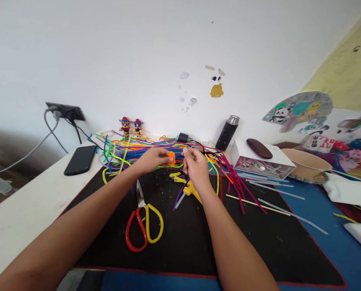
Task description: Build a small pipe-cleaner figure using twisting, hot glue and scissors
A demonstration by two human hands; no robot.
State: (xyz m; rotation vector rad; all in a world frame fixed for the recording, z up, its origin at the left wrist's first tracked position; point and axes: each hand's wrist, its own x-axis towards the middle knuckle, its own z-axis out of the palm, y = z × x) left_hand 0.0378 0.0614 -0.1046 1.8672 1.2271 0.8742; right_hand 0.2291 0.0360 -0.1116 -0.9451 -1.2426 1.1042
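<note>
Between the thumb and fingers of my left hand (155,159) is a small orange piece (171,158) that looks like bent pipe cleaner. My right hand (195,165) is closed in a pinch just right of it, fingertips together; whatever it pinches is too small to make out. Under my right wrist lies a yellow glue gun (192,191), partly hidden by the forearm. Short yellow pipe cleaner pieces (177,177) rest on the black mat (180,242) below my hands. Scissors (141,202) with one red and one yellow handle lie beside my left forearm.
Many coloured pipe cleaners (238,182) spread along the back. A black phone (80,160) lies left. At the back right stand a dark thermos (227,133), a white box (241,155) with a maroon case (259,148) on top, and a tan bowl (308,163). Two small figurines (125,126) stand by the wall.
</note>
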